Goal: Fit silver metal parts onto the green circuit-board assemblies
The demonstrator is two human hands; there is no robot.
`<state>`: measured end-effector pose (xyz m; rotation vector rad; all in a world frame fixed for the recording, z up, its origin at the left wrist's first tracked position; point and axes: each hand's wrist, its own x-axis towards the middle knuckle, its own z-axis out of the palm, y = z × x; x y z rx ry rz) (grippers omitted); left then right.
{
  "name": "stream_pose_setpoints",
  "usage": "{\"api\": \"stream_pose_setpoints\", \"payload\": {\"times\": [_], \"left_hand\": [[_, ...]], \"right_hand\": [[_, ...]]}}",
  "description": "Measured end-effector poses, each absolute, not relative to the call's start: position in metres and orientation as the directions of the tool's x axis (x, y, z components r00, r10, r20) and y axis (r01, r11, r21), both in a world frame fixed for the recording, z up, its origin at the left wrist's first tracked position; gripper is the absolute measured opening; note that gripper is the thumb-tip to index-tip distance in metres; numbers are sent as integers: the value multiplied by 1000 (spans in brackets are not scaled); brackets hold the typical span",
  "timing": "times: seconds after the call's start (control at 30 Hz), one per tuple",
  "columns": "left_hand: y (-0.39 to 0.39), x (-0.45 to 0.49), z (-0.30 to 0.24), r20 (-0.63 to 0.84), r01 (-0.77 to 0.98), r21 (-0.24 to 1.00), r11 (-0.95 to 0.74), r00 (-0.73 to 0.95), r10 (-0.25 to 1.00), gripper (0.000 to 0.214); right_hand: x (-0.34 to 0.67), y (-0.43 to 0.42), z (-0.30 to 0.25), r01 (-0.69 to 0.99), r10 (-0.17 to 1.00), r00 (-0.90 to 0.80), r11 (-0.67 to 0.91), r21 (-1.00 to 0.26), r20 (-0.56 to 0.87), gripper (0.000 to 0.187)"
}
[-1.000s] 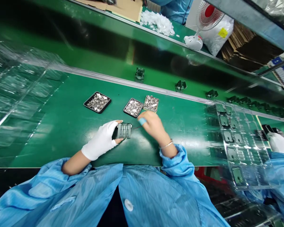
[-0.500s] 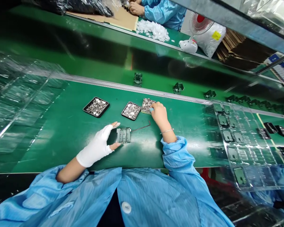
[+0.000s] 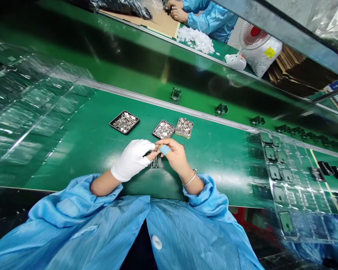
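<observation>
My left hand (image 3: 133,159), in a white fingerless glove, and my bare right hand (image 3: 173,154), with a blue cot on one fingertip, meet fingertip to fingertip over a small grey ribbed frame (image 3: 157,162) lying on the green bench. The hands hide most of the frame. Both hands pinch at the same spot; what is between the fingers is too small to make out. Just beyond them sit three shallow trays of small shiny metal parts: a black tray (image 3: 124,122), a middle tray (image 3: 163,129) and a lighter tray (image 3: 184,127).
Clear plastic blister trays (image 3: 39,108) lie stacked at left, and more holding dark parts (image 3: 281,176) at right. Small dark assemblies (image 3: 175,95) ride the conveyor belt beyond the metal rail. Across it are another person's hands (image 3: 178,12), white scraps and a small fan (image 3: 243,47).
My right hand came back from the lighter tray of metal parts to the frame, and my left hand closed in, so both now pinch together above it. The thin hooked tool is out of sight.
</observation>
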<state>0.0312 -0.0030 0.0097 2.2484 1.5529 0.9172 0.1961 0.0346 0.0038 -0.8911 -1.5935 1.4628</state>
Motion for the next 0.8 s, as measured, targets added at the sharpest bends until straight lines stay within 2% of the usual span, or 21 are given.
{"api": "stream_pose_setpoints", "payload": {"times": [0.07, 0.13, 0.23, 0.3, 0.4, 0.5, 0.63, 0.8], "left_hand": [[-5, 31, 11, 376, 766, 488, -417, 247, 893, 39], [-9, 28, 12, 409, 770, 489, -410, 213, 887, 38], [-13, 22, 10, 406, 723, 618, -309, 43, 913, 31], [-13, 20, 4, 326, 627, 747, -222, -55, 944, 26], [-11, 20, -10, 151, 455, 880, -137, 6, 989, 31], [-9, 22, -21, 39, 403, 912, -71, 86, 996, 33], [-8, 23, -24, 11, 397, 916, -51, 102, 995, 33], [-8, 26, -24, 16, 352, 935, -41, 74, 997, 33]], "right_hand": [[196, 28, 6, 113, 898, -416, 210, -971, 146, 17], [199, 26, 6, 228, 904, -390, 279, -933, 175, 14], [202, 27, 0, 312, 913, -360, 310, -898, 190, 10], [202, 28, -5, 340, 896, -376, 370, -865, 236, 8], [199, 26, -13, 374, 845, -444, 478, -795, 299, 7], [195, 25, -19, 422, 833, -467, 504, -753, 296, 10], [192, 24, -23, 486, 858, -452, 466, -739, 244, 11], [190, 22, -26, 441, 865, -429, 453, -775, 261, 10]]}}
